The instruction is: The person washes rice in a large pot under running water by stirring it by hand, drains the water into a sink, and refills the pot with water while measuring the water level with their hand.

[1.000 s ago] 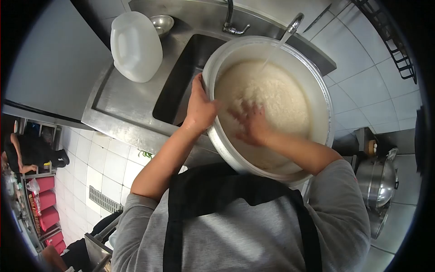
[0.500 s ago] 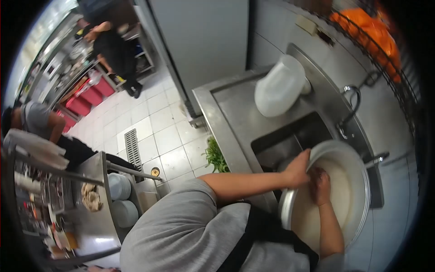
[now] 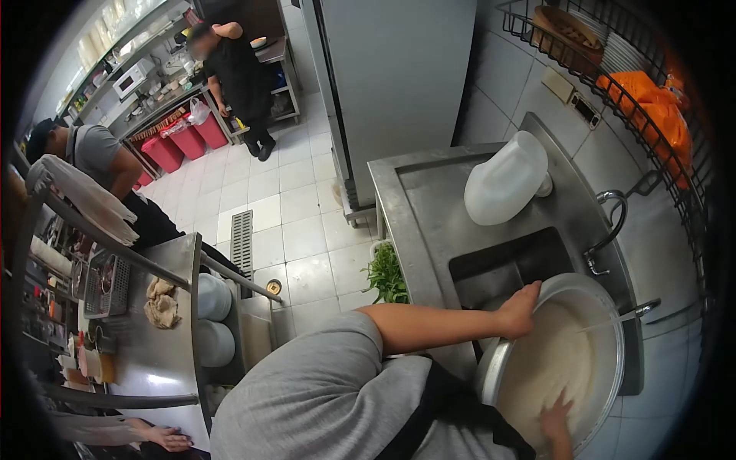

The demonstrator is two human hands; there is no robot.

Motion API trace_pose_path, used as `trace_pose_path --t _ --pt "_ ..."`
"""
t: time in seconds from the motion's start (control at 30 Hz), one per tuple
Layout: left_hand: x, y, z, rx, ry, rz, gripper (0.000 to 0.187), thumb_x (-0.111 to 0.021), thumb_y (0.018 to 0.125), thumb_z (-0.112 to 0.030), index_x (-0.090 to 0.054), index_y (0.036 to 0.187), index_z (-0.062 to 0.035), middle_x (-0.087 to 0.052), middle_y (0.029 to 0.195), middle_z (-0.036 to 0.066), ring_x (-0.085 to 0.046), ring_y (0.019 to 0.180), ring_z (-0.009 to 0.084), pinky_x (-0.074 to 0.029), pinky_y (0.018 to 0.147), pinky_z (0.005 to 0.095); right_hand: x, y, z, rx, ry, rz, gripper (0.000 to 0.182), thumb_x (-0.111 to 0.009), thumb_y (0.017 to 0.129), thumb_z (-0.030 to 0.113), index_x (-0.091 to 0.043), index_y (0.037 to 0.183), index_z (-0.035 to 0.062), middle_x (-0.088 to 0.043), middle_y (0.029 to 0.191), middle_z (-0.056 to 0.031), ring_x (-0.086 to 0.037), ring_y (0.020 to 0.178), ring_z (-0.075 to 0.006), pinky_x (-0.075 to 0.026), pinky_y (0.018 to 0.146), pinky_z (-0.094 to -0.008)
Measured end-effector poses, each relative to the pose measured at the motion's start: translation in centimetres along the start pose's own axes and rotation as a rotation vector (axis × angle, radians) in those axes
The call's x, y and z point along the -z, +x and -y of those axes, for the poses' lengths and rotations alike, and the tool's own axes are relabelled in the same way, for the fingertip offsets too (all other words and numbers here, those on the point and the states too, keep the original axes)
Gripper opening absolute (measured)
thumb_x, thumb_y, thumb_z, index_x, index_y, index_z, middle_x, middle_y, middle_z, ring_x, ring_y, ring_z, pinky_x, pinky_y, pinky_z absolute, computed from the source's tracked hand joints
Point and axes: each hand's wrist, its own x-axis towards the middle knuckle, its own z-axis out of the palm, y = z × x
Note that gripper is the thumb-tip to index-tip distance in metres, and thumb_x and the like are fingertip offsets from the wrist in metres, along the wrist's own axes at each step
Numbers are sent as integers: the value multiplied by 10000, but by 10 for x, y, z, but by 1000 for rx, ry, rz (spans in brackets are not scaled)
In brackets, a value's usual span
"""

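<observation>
A large metal pot point(image 3: 622, 360) sits tilted at the sink's near end, holding cloudy whitish liquid point(image 3: 544, 353). My left hand point(image 3: 517, 313) grips its upper-left rim, fingers together. Inside the pot, low in the view, my right hand point(image 3: 556, 418) has its fingers spread, with the fingertips at the liquid; what lies under the surface is hidden. A thin stream of water runs into the pot from the lower tap point(image 3: 648, 307).
Beside the sink basin point(image 3: 506, 264) lie a translucent jug point(image 3: 506, 180) and a curved faucet point(image 3: 613, 222). Greens point(image 3: 386, 274) stand below the counter. A wire rack point(image 3: 675, 165) hangs right. Two people are at upper left; another person's hand point(image 3: 169, 438) is at lower left.
My right hand has moved down, away from my left hand, and its fingers have spread. The water stream now shows. The whole view has shifted, with my left hand still on the rim.
</observation>
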Motion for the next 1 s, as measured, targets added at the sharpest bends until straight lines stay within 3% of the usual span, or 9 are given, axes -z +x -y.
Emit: trace_pose_path --t 0.2,0.37,0.43,0.6,0.67,0.77,0.83,0.9,1.0 --pt "3 -2 -5 17 27 3 814 -614 680 -46 -202 1377 39 -371 1336 240 -366 1255 357 -315 1045 357 98 -46 161 442 32 599 681 -641 783 205 -335 1383 106 -497 1255 -222 -538 1068 -381 -421 915 -490" --pt "-5 0 4 -12 -40 -103 746 -597 686 -53 -265 1348 34 -447 1265 251 -437 1192 376 -359 1003 379 115 67 150 383 845 320 434 -638 821 203 -517 1211 57 -634 934 -88 -610 757 -176 -520 644 -294" --pt "-7 1 7 0 -43 -123 720 -599 687 -62 -291 1331 31 -470 1240 254 -461 1166 384 -376 984 388 110 123 122 110 1009 158 317 -625 848 253 -557 1097 70 -602 770 -32 -579 670 -136 -492 582 -249" --pt "0 -4 -6 101 -19 -78 682 -628 685 -90 -342 1295 15 -484 1219 256 -485 1137 388 -396 957 404 98 207 91 -103 1573 -23 173 -567 901 294 -549 832 137 -546 649 18 -529 572 -88 -431 478 -225" --pt "8 -10 -14 78 -86 -58 675 -641 688 -99 -352 1288 10 -484 1222 258 -490 1134 384 -396 960 399 122 190 103 29 1723 -52 188 -564 906 303 -552 816 139 -536 636 22 -493 523 -78 -400 446 -231" --pt "-2 -2 5 -14 -57 -170 664 -638 693 -96 -356 1284 13 -487 1224 260 -483 1151 381 -392 964 401 109 192 72 12 1789 -225 208 -571 899 309 -550 797 129 -526 623 26 -470 512 -80 -399 467 -237" --pt "-27 11 41 -136 7 -320 673 -637 692 -93 -350 1291 14 -488 1224 263 -475 1162 379 -388 971 403 132 149 119 157 1478 36 202 -569 897 307 -575 924 108 -570 748 7 -527 652 -97 -436 578 -254" --pt "-12 7 28 24 -64 -90 697 -634 697 -96 -328 1312 25 -479 1234 269 -455 1186 374 -370 1000 386 160 87 133 190 1173 222 271 -567 895 306 -601 1052 87 -615 873 -13 -583 792 -114 -474 689 -271" --pt "4 -7 7 142 37 23 807 -657 700 -114 -241 1371 55 -418 1303 288 -398 1247 364 -337 1035 354 144 108 52 83 1190 67 385 -591 870 354 -586 1137 76 -620 983 1 -579 880 -118 -459 765 -282"
